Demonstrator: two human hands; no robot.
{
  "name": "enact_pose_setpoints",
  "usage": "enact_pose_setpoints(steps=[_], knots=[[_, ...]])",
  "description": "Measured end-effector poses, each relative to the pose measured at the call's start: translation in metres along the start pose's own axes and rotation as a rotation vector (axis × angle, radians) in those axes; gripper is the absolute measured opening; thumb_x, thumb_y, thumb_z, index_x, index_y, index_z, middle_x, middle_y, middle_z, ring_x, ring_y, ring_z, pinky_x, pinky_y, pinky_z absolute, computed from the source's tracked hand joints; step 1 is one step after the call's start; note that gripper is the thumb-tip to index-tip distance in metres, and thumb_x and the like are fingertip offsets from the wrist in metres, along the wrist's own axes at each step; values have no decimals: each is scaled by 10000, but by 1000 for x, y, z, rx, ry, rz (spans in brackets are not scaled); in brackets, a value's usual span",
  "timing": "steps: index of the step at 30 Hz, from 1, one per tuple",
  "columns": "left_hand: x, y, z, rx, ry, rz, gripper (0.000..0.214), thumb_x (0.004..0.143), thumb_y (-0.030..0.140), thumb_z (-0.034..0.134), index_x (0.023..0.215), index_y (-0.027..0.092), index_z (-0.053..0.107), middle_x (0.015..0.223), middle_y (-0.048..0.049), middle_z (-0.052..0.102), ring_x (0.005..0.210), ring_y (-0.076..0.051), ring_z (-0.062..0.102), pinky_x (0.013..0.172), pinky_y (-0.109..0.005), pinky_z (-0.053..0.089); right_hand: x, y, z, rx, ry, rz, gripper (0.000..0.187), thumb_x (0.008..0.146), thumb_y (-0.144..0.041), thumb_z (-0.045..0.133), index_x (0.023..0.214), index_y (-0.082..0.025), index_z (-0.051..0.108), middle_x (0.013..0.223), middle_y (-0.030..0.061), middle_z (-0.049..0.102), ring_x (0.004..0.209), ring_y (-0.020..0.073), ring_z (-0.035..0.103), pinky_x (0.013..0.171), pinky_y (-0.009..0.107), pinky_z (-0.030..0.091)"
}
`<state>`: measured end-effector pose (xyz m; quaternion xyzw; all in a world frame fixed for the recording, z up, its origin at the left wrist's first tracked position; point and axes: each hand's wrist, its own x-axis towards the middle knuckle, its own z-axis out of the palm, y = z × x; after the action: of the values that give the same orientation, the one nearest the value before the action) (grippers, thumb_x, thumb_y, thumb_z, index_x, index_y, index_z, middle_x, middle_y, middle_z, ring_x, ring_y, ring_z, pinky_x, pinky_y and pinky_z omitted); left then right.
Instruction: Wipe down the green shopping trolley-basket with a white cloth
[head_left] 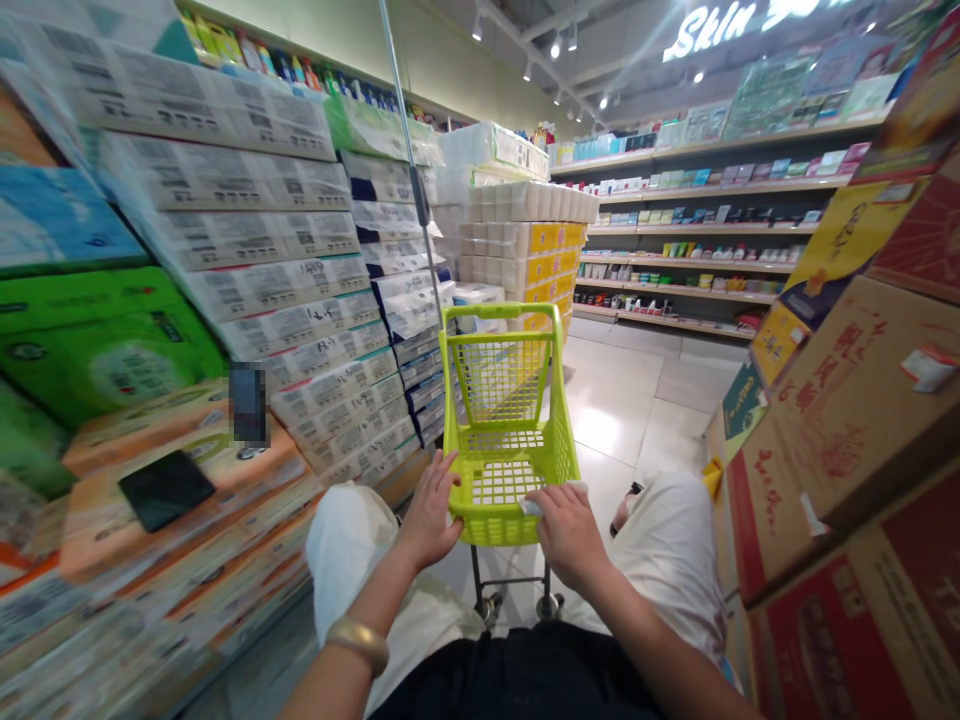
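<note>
A lime-green toy-sized shopping cart (pixel 561 440) with a grid basket stands between my knees, its wheels on the floor. My left hand (pixel 429 508) grips the near left corner of the basket, thumb toward the near rim. At the near right corner, my right hand (pixel 568 528) is closed on a white wipe (pixel 531 504) pressed against the rim. Part of the wipe also shows above the knuckles; the rest is hidden under the fingers. Nothing lies inside the basket.
Wrapped paper packs (pixel 300 310) are stacked on the left; a dark tablet (pixel 166 488) and a blurred-out phone (pixel 248 402) rest on orange packs. Cardboard boxes (pixel 847 390) rise close on the right. Stocked shelves (pixel 690 262) stand beyond the tiled floor (pixel 622 380).
</note>
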<state>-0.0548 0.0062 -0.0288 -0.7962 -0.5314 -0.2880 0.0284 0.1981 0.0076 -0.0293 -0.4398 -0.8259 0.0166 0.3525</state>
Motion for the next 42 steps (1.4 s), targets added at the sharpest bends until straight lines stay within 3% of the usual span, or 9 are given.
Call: enact_pose_setpoints(steps=[6,10,15,20,25,29,33,36,42], knots=[[-12,-12,0,139,138,-103,691,683,12,472,1346,186,379,1551,-137,230,1459,-333,120,1130,-601,278,-2,-21,7,134,-4,-157,487,757,-53,445,1209,-206,544,1117,74,622,1007,226,511,950,407,364],[-13,19,0,151,177,-70,804,667,4,437,1434,179,270,1511,-136,299,1452,-319,153,1136,-587,270,-3,-26,6,286,-24,-303,540,775,-35,406,1281,-207,485,1225,81,595,1127,208,511,1012,419,369],[-11,64,6,39,8,19,728,707,90,455,1414,139,288,1354,-146,502,1305,-275,426,1123,-534,316,0,-13,-1,356,-69,-388,513,773,-37,405,1240,-225,510,1198,75,615,1138,190,536,1035,425,380],[-7,77,3,6,-88,-8,452,710,184,542,1161,210,518,1087,-82,606,1092,-264,547,1096,-532,342,21,29,-8,307,-22,-292,452,752,-58,405,1152,-208,550,1149,75,626,1203,215,502,1095,482,328],[-2,82,0,23,-74,-75,288,715,241,596,995,215,536,990,-62,596,1019,-258,560,1089,-523,348,30,47,-3,348,169,-33,362,770,-85,379,1045,-207,580,1183,89,605,1282,232,447,1090,500,355],[-1,88,1,76,-74,-102,278,693,268,628,948,212,532,957,-63,585,1023,-277,553,1097,-566,309,8,18,0,366,45,-175,312,747,-110,419,992,-209,587,1113,73,622,1314,244,414,1135,532,268],[-5,94,4,50,-75,-16,377,689,202,592,1058,207,518,1055,-77,590,1118,-282,521,1120,-562,280,0,0,-5,314,-56,-286,288,797,-173,477,1071,-203,562,1125,82,614,1270,238,447,1136,505,261],[-8,95,6,21,-70,-5,311,705,191,562,1013,201,521,994,-70,588,1025,-260,549,1092,-544,331,18,15,-10,275,-64,-314,206,842,-177,462,1012,-216,572,1063,67,631,1192,216,499,1111,475,298],[-10,92,9,26,-47,-14,238,719,191,553,954,208,519,944,-61,579,975,-251,540,1066,-531,358,51,42,-11,256,85,-137,170,891,-190,405,925,-212,570,965,60,621,1115,211,509,1080,470,331]])
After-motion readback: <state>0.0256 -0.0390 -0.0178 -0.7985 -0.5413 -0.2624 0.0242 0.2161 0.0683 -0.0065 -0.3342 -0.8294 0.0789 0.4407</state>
